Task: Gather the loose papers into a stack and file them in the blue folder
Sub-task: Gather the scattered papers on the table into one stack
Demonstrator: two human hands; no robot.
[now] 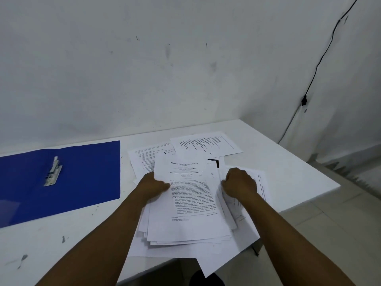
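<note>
left hand (153, 185) gripping paper stack (189, 203) left edge | right hand (240, 182) curling on its right-side sheets | blue folder (82, 178) lying open, apart

- A white table (268, 145) stands in the corner of the room, its top flecked with dark marks at the near left.
- A blue folder (88, 178) lies open and flat on the left, a metal clip (53, 172) on its inside.
- Loose printed papers (185, 203) lie in an untidy pile right of centre, some jutting over the near edge.
- One sheet (206, 144) lies at the far side of the pile.
</note>
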